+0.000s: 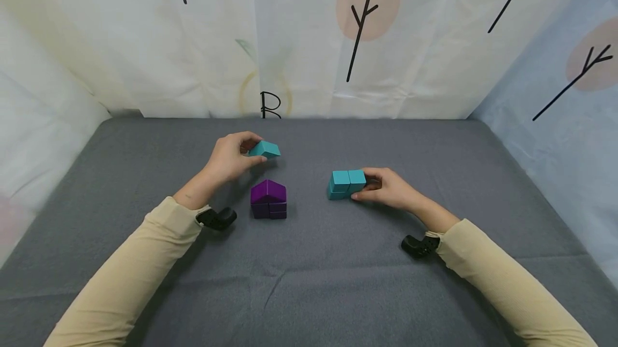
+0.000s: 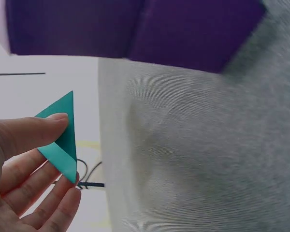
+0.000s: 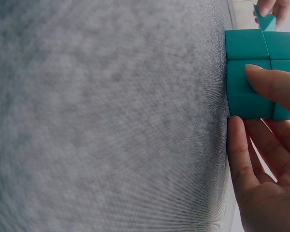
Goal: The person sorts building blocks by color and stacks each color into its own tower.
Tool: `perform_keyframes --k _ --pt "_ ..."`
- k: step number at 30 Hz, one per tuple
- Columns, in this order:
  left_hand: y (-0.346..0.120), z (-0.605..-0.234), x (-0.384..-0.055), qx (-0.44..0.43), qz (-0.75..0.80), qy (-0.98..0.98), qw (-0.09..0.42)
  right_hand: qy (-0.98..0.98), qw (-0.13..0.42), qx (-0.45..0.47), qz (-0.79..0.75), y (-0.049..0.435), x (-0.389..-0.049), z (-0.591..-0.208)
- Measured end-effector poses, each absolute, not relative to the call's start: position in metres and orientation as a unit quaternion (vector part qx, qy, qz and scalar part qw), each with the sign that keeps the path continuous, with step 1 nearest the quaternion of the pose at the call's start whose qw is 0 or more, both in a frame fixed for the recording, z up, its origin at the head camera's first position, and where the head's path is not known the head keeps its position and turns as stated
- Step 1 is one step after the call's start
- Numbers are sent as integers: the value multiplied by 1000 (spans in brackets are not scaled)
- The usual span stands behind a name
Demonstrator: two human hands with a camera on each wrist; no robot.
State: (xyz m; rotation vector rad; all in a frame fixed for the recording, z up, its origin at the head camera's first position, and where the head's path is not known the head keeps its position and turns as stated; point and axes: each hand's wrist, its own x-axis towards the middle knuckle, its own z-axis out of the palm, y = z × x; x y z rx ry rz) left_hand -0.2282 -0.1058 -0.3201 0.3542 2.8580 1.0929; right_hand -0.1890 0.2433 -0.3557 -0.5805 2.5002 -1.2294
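Raised above the cloth, my left hand [image 1: 234,155] pinches a teal triangular block [image 1: 265,149] between thumb and fingers. In the left wrist view the thumb lies across this block's [image 2: 66,140] triangular face. To the right, my right hand [image 1: 390,190] grips the right side of a teal stack of cube-like blocks [image 1: 340,181] standing on the cloth. The right wrist view shows the thumb on one face of the teal stack [image 3: 246,89] and the fingers on the side opposite. Between the hands, nearer the left wrist, stands a purple house-shaped stack [image 1: 268,192] with a peaked top; neither hand touches it.
A grey cloth [image 1: 309,282] covers the table, with creases toward the front. White printed sheets [image 1: 299,41] stand behind and at both sides. Each wrist carries a black camera, the left one [image 1: 217,219] close to the purple stack.
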Motion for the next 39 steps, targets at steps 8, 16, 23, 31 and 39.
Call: perform_keyframes --k 8,16,23,31,39 --pt "-99 -307 -225 129 356 925 39 870 147 -199 -427 243 -190 -355" --pt "-88 -294 -218 157 368 916 40 869 150 -191 -431 242 -190 -355" --pt "-76 -285 -212 173 371 911 46 871 143 -197 -427 241 -192 -356" --pt "-65 -279 -204 185 372 908 49 868 144 -203 -429 240 -193 -357" --pt "-53 -269 -195 198 375 904 52 868 142 -203 -430 240 -193 -357"
